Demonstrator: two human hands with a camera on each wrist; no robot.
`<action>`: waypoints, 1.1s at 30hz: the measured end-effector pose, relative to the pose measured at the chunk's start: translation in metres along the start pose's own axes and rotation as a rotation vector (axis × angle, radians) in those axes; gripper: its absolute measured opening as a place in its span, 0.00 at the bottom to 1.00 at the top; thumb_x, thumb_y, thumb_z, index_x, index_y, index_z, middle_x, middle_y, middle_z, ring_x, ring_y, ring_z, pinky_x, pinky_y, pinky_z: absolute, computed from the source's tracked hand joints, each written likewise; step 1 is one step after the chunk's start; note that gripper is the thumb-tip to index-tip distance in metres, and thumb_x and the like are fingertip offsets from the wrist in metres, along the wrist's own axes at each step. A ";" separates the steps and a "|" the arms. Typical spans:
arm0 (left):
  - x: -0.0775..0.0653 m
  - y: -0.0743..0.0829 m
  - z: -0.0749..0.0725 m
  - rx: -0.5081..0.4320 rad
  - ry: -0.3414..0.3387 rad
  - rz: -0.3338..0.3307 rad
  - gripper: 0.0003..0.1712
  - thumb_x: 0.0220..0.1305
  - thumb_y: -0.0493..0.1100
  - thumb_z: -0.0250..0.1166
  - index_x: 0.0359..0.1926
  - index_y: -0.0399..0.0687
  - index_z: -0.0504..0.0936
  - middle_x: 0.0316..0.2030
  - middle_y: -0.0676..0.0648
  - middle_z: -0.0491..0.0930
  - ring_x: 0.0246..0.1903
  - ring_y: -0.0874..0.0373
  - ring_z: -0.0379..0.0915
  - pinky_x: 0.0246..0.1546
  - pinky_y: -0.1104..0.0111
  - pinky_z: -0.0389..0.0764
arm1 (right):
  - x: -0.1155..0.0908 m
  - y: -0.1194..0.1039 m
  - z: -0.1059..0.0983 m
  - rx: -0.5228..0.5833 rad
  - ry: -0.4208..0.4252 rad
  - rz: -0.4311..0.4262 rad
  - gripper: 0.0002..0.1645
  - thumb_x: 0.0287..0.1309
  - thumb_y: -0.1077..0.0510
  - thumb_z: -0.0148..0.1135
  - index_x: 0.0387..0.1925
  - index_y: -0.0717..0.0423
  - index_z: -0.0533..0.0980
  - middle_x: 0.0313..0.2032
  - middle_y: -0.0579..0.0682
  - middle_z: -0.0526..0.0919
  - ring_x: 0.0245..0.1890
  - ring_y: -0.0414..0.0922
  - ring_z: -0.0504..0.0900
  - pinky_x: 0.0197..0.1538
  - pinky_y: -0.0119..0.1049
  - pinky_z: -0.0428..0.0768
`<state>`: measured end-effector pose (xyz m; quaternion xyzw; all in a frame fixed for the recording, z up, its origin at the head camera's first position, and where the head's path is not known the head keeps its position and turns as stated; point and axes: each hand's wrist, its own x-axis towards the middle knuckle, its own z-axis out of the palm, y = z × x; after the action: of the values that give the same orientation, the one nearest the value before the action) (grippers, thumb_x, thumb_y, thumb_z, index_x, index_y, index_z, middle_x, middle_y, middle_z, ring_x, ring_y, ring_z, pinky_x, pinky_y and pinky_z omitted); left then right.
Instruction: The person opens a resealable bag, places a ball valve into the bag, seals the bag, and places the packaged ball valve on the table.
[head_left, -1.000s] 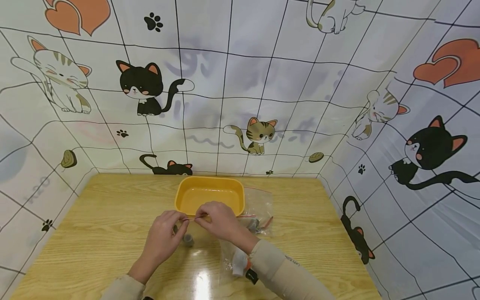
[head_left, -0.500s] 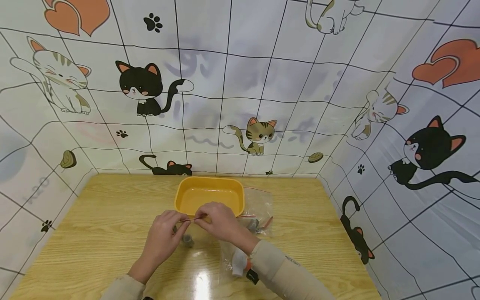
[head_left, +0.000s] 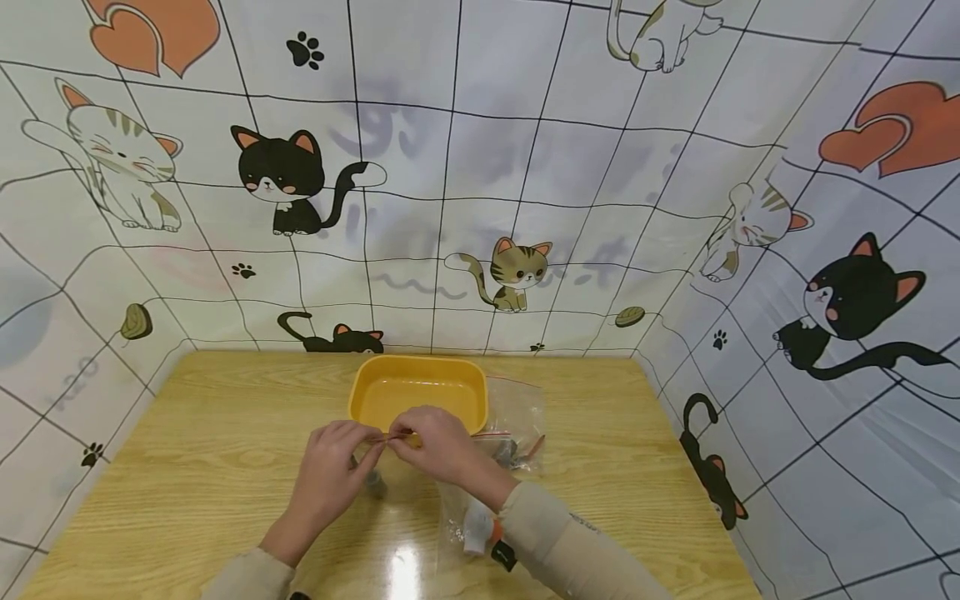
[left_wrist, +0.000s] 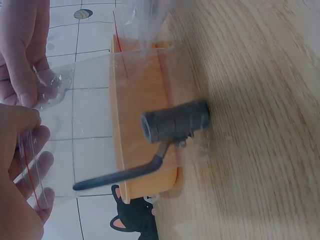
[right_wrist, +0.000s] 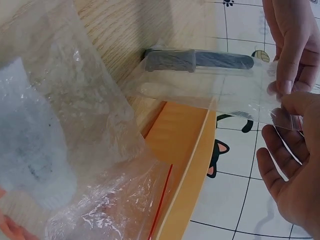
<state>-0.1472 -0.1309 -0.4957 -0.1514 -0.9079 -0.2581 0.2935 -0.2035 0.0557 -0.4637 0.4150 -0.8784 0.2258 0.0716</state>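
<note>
A clear zip bag (left_wrist: pixel 92 117) with a red strip hangs upright between my hands. Inside it lies a dark grey ball valve (left_wrist: pixel 175 121) with a long lever handle, its lower end close to the tabletop. My left hand (head_left: pixel 330 471) pinches one side of the bag's top edge between thumb and fingers. At the other side, my right hand (head_left: pixel 433 446) also pinches the edge, its thumb and forefinger almost meeting the left fingertips. In the right wrist view the bagged valve (right_wrist: pixel 200 60) appears edge-on. Whether the bag's seal is closed cannot be made out.
A yellow tray (head_left: pixel 358 392) stands behind the hands. More clear bags (right_wrist: pixel 75 90) lie on the wooden table (head_left: pixel 187 467) to the right, holding white, orange and grey items, partly under the right forearm. A cat-patterned sheet (head_left: pixel 480 167) encloses the back and sides.
My left hand has shifted slightly right along the bag's top edge, so its fingertips are nearer the right hand's. The bagged valve has swung a little. The right hand stays nearly still.
</note>
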 end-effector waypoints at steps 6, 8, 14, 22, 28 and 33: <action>0.001 0.002 0.002 0.003 0.002 0.016 0.06 0.54 0.43 0.74 0.33 0.55 0.86 0.31 0.57 0.86 0.39 0.54 0.80 0.47 0.48 0.73 | 0.000 -0.003 -0.002 -0.017 0.007 -0.020 0.08 0.65 0.48 0.61 0.38 0.44 0.82 0.35 0.37 0.85 0.35 0.31 0.80 0.42 0.23 0.77; 0.001 0.001 0.001 0.007 0.005 0.021 0.05 0.54 0.43 0.74 0.33 0.55 0.86 0.31 0.57 0.86 0.39 0.54 0.79 0.47 0.49 0.73 | 0.000 -0.002 -0.001 -0.008 0.003 -0.015 0.08 0.65 0.47 0.60 0.38 0.44 0.82 0.36 0.37 0.85 0.35 0.30 0.80 0.41 0.22 0.76; 0.001 0.002 0.000 0.029 0.007 0.026 0.05 0.53 0.43 0.73 0.32 0.56 0.85 0.31 0.56 0.85 0.39 0.54 0.79 0.48 0.50 0.71 | -0.002 0.001 -0.002 0.018 0.001 0.015 0.09 0.65 0.46 0.60 0.37 0.43 0.82 0.36 0.36 0.86 0.36 0.30 0.80 0.41 0.20 0.76; 0.003 0.002 0.000 0.033 0.030 0.008 0.05 0.52 0.42 0.73 0.31 0.53 0.85 0.30 0.55 0.85 0.39 0.52 0.80 0.48 0.50 0.71 | -0.002 0.003 -0.005 0.025 -0.007 0.075 0.06 0.64 0.49 0.62 0.35 0.43 0.81 0.37 0.37 0.85 0.38 0.32 0.81 0.44 0.23 0.77; 0.003 0.003 0.003 0.013 0.015 -0.004 0.05 0.54 0.44 0.73 0.33 0.55 0.85 0.31 0.56 0.85 0.39 0.54 0.79 0.49 0.50 0.68 | -0.003 0.004 -0.003 0.059 -0.005 0.065 0.04 0.63 0.51 0.61 0.35 0.44 0.80 0.37 0.38 0.85 0.38 0.32 0.80 0.44 0.22 0.77; 0.004 0.006 0.003 0.010 0.010 0.000 0.04 0.55 0.44 0.73 0.32 0.56 0.85 0.31 0.56 0.85 0.39 0.54 0.79 0.50 0.49 0.68 | -0.002 0.004 -0.002 0.065 0.001 0.024 0.04 0.64 0.52 0.61 0.34 0.45 0.80 0.36 0.38 0.84 0.38 0.32 0.80 0.44 0.22 0.77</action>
<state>-0.1490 -0.1240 -0.4931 -0.1486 -0.9077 -0.2541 0.2990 -0.2056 0.0605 -0.4640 0.4063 -0.8756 0.2552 0.0557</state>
